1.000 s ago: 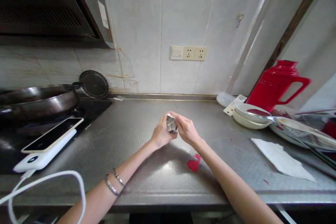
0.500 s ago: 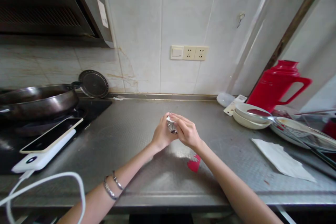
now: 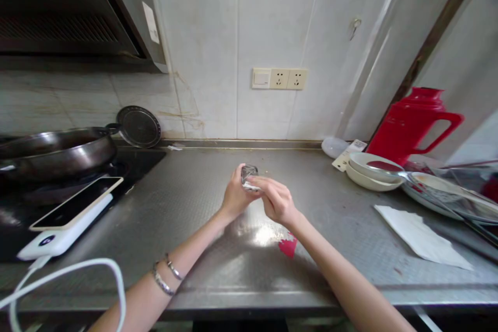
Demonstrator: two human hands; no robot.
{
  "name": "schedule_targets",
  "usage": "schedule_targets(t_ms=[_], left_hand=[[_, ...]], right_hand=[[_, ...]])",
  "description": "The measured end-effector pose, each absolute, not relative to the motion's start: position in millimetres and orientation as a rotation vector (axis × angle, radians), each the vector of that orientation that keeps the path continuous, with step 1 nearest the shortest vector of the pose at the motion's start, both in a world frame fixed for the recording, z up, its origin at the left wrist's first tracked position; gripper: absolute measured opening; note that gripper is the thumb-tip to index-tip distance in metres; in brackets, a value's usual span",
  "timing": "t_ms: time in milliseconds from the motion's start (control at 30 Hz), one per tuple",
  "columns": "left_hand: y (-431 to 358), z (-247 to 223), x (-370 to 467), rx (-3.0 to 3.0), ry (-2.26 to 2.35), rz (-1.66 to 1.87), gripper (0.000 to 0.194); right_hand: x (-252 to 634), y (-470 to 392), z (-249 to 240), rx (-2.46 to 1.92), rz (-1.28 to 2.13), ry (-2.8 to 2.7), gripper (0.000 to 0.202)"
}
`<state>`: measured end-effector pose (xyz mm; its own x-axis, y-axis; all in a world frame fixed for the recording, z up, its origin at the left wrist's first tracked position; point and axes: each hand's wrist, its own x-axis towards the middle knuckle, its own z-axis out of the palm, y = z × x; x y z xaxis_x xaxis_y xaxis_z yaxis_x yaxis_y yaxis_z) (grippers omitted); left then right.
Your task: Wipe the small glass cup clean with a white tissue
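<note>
Over the middle of the steel counter, my left hand (image 3: 237, 192) is closed around a small shiny silver-and-dark object (image 3: 249, 171). Its kind is not clear, since the fingers cover much of it. My right hand (image 3: 278, 199) reaches in from the right, fingers pinched together, and its fingertips press a small white piece (image 3: 251, 186), like tissue, against the near side of that object. The lower part of the object is hidden in my left palm. On the counter below my right wrist lies a torn red-pink scrap (image 3: 288, 246).
At left, a pan (image 3: 58, 150) sits on the black stove, with a phone (image 3: 78, 202) on a white power bank (image 3: 66, 233) and its cable nearby. On the right are a red thermos (image 3: 408, 124), stacked bowls (image 3: 368, 179) and a paper towel (image 3: 424, 238).
The shiny object has turned so more of its dark face shows above the fingers. My right fingertips and the white piece have moved down to its near side.
</note>
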<state>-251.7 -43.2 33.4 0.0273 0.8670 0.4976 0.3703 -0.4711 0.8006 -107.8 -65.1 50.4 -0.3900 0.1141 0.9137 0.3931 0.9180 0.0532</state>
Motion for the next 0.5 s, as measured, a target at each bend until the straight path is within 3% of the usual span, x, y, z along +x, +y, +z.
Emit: schedule_targets(t_ms=[500], left_hand=[[-43, 25, -245, 2.137, 1.436, 1.213, 0.062]], right_hand=[[-106, -57, 50, -0.565, -0.432, -2.158, 0.039]])
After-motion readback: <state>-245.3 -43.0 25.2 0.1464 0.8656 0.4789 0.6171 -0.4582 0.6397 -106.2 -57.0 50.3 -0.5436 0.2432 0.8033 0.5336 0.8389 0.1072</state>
